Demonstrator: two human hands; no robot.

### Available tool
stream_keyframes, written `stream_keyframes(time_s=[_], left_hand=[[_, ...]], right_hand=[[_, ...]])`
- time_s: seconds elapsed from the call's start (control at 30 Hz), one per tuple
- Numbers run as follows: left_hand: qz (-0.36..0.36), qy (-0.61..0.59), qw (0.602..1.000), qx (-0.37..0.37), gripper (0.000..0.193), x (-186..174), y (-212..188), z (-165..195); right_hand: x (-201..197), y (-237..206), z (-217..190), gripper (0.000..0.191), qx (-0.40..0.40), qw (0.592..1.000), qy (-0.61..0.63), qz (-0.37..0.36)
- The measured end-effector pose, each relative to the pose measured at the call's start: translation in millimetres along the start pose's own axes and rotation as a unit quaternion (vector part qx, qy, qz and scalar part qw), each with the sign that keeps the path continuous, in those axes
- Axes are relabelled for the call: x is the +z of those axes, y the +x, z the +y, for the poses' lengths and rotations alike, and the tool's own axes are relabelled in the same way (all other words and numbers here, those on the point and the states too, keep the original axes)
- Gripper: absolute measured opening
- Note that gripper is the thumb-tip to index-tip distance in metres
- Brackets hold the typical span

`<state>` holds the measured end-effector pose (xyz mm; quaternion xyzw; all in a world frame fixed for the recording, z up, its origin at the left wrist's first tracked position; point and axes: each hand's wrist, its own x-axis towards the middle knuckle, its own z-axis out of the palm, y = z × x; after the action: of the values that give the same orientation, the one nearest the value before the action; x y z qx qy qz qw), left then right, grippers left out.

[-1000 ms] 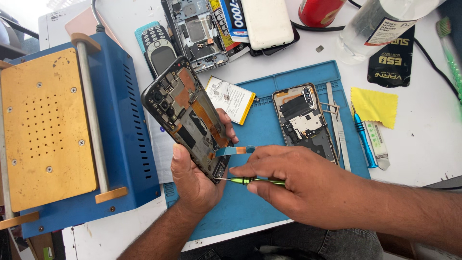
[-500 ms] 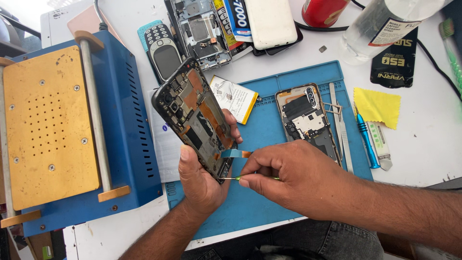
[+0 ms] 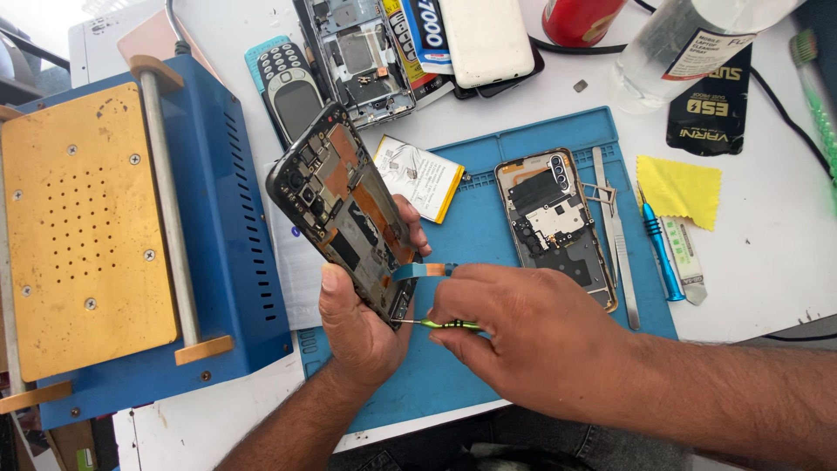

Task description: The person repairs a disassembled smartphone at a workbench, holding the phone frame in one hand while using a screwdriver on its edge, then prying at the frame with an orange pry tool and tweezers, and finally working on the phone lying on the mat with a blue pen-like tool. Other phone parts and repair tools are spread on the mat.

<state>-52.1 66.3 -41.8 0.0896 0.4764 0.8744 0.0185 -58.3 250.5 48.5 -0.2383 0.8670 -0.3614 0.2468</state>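
My left hand [image 3: 359,324] grips an opened smartphone [image 3: 338,202] with its back cover off, tilted up so the circuit boards face me. A blue ribbon cable [image 3: 425,270] sticks out from the phone's lower end. My right hand [image 3: 534,336] pinches a thin green-handled screwdriver [image 3: 443,324], its tip against the bottom edge of the phone. Both hands hover above a blue work mat [image 3: 488,218].
A blue heating machine with a brass top plate [image 3: 83,222] fills the left. On the mat lie a battery [image 3: 418,177], a second opened phone frame [image 3: 556,222], tweezers [image 3: 615,235] and a blue screwdriver [image 3: 660,253]. Behind are a keypad phone [image 3: 292,87], a yellow cloth [image 3: 680,187] and a clear bottle [image 3: 689,48].
The phone and both hands have shifted slightly; the screwdriver tip has moved in closer to the phone's bottom edge, and the right hand now covers more of its handle.
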Motion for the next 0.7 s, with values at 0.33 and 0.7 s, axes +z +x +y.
stream_keyframes(time_s=[0.33,0.7], left_hand=[[-0.003,0.024,1.0,0.019,0.082,2,1,5],[0.002,0.042,0.999,0.006,0.083,-4,0,-2]], right_hand=[[-12,5,-2,0.039,0.101,0.986,0.063,-0.116],[-11,12,0,0.022,0.039,0.997,0.049,-0.053]])
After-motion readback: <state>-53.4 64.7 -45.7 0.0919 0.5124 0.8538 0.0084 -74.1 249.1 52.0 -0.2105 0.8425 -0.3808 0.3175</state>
